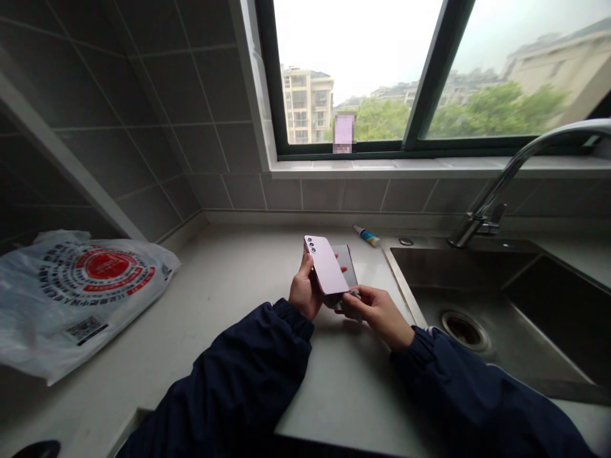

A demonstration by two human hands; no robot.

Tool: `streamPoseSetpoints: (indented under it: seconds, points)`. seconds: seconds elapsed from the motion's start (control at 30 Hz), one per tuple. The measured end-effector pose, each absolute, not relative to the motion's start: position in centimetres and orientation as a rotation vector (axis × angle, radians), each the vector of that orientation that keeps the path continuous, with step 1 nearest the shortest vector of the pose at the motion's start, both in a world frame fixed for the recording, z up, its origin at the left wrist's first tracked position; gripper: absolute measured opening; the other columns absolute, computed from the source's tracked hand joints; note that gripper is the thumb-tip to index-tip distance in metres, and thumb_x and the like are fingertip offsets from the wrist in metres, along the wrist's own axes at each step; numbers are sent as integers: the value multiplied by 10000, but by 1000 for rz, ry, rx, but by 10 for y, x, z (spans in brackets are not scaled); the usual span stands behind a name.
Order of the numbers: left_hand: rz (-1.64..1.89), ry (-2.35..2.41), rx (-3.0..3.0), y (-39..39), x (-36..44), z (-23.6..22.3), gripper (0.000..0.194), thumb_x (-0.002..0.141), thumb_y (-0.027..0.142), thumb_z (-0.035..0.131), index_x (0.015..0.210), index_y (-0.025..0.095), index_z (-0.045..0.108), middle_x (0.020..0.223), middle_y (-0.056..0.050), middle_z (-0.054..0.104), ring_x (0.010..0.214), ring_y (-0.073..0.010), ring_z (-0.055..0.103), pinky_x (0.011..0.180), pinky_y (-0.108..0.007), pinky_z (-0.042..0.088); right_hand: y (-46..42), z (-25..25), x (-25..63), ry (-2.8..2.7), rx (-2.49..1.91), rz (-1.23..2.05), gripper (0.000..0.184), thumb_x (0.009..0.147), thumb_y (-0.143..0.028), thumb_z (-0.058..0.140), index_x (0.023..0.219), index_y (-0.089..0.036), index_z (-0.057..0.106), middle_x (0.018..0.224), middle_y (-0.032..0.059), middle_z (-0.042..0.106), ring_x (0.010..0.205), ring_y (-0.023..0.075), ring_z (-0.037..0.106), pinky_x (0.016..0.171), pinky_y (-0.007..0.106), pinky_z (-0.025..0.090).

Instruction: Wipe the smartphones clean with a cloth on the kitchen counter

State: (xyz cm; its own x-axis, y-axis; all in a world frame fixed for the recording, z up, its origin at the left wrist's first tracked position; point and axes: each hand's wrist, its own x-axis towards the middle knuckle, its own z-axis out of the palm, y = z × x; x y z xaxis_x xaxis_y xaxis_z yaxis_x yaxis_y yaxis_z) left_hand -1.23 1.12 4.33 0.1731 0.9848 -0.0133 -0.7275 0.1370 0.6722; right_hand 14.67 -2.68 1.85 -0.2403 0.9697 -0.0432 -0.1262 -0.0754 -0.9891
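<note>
A pink smartphone [328, 266] is tilted above the counter, its back with several camera lenses turned up. My left hand [306, 289] is closed around its left edge, and some fingertips show past the far side. At the phone's lower end my right hand [377, 308] pinches a crumpled greyish cloth or tissue [352, 304] against its bottom edge. Part of the cloth is hidden under the phone and fingers. Behind the phone is a flat dark grey rectangular thing [351, 264], mostly covered, so its kind does not show.
A white plastic bag [114, 299] with red and black print lies at left on the pale counter [229, 280]. A small tube [366, 235] lies near the back wall. At right are a steel sink [525, 331] and a chrome faucet [496, 191]. A window [372, 76] is ahead.
</note>
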Motion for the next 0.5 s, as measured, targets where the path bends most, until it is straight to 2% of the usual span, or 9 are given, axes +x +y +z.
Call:
streamPoseSetpoints:
  seconds: [0.17, 0.37, 0.5]
  points:
    - [1415, 543, 577, 15, -13, 40, 613, 851, 403, 738, 1406, 370, 480, 1159, -75, 675, 963, -288, 732, 921, -474, 539, -21, 15, 153, -1096, -1138, 1321, 509, 684, -550, 865, 966, -189, 644, 874, 90, 788, 823, 280, 778, 670, 380, 642]
    - [1409, 535, 629, 16, -15, 34, 452, 734, 331, 864, 1086, 249, 592, 1073, -23, 656, 982, -271, 732, 945, -437, 537, -22, 18, 155, -1112, -1087, 1149, 493, 709, -557, 846, 937, -189, 611, 863, 59, 739, 797, 250, 746, 640, 383, 663]
    - [1392, 572, 699, 16, -16, 32, 403, 723, 317, 871, 999, 206, 598, 1054, -16, 637, 1019, -270, 724, 972, -408, 528, -27, 24, 153, -1189, -1053, 1105, 422, 792, -541, 786, 941, -188, 609, 828, 49, 719, 735, 226, 732, 611, 368, 648]
